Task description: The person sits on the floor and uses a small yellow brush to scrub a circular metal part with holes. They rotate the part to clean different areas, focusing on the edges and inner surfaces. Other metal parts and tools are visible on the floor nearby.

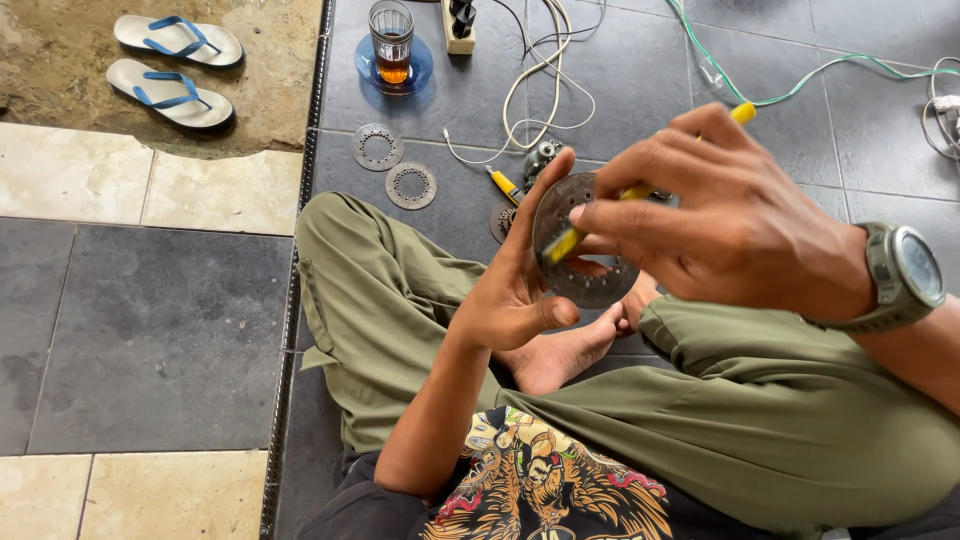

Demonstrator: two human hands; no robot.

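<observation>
I sit cross-legged on a dark tiled floor in olive trousers. My left hand (515,285) holds a round perforated metal disc (590,272) upright by its edge, fingers spread behind it. My right hand (725,225), with a grey watch on the wrist, grips a yellow-handled tool (568,240) whose tip rests against the face of the disc. The tool's far end (743,112) sticks out above my fingers.
Two more metal ring discs (378,147) (411,186) lie on the floor beyond my knee. A glass of amber drink (391,45) stands on a blue saucer. White and green cables (540,90) trail across the tiles. Blue-strapped sandals (175,70) lie top left.
</observation>
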